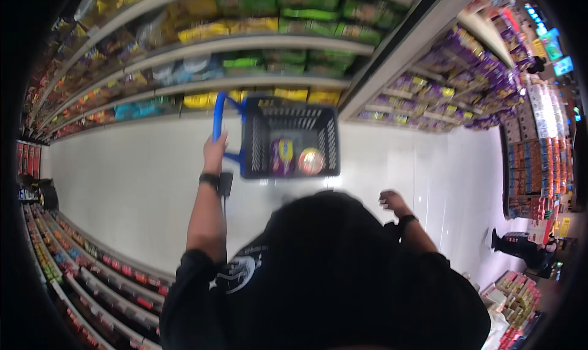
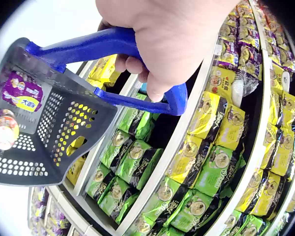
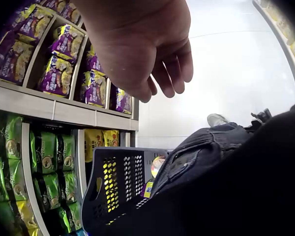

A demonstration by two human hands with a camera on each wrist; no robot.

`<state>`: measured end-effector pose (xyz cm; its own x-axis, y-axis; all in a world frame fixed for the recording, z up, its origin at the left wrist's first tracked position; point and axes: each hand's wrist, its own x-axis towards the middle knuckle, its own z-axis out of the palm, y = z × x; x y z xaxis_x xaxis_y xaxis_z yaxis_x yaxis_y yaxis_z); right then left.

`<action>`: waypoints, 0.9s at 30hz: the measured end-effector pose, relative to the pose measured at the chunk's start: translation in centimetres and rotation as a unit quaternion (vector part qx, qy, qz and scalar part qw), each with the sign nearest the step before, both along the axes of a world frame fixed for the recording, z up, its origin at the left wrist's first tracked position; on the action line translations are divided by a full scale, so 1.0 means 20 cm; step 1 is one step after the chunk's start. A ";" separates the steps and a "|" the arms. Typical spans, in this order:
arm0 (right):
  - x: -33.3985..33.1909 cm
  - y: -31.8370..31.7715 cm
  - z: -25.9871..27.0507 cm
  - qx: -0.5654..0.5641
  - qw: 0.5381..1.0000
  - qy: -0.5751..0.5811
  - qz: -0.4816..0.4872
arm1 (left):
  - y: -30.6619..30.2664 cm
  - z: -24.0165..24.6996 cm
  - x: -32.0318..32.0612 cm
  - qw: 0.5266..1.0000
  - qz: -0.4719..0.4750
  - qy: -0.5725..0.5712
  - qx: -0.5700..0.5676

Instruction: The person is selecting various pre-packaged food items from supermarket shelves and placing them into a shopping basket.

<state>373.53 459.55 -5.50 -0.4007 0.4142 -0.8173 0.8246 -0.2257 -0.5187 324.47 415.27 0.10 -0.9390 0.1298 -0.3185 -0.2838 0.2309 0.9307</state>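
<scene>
My left hand (image 1: 214,154) grips the blue handle (image 1: 218,114) of a dark grey shopping basket (image 1: 290,102); in the left wrist view the fingers curl round the handle (image 2: 88,46). Inside the basket lie a purple and yellow snack packet (image 1: 282,157) and a round tub (image 1: 311,160) with a shiny lid. On the other side of my body, my right hand (image 1: 395,201) hangs with loosely bent fingers and holds nothing. The right wrist view shows that hand (image 3: 147,54) above the floor, with the basket (image 3: 96,191) below it.
Shelves (image 1: 263,45) of green and yellow packets run close beyond the basket. Purple packets (image 1: 435,95) fill an end shelf at right. More shelving (image 1: 92,270) stands at lower left. A person in dark clothes (image 1: 520,249) is at far right. Pale floor (image 1: 122,184) lies between.
</scene>
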 end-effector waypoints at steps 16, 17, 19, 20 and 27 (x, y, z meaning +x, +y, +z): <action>-0.80 0.24 0.59 0.185 0.966 0.175 0.041 | -0.17 -0.02 0.02 0.895 0.234 0.225 -0.304; -0.91 0.31 0.62 0.201 0.958 0.199 0.051 | -0.15 -0.03 0.07 0.900 0.228 0.229 -0.292; -1.16 0.39 0.76 0.221 0.928 0.297 0.045 | -0.14 -0.02 0.16 0.907 0.220 0.230 -0.277; -1.29 0.47 0.77 0.240 0.902 0.354 0.060 | -0.13 -0.01 0.19 0.909 0.219 0.228 -0.272; -2.15 0.69 1.54 0.243 0.776 0.578 0.069 | -0.07 -0.06 0.39 0.897 0.288 0.108 -0.318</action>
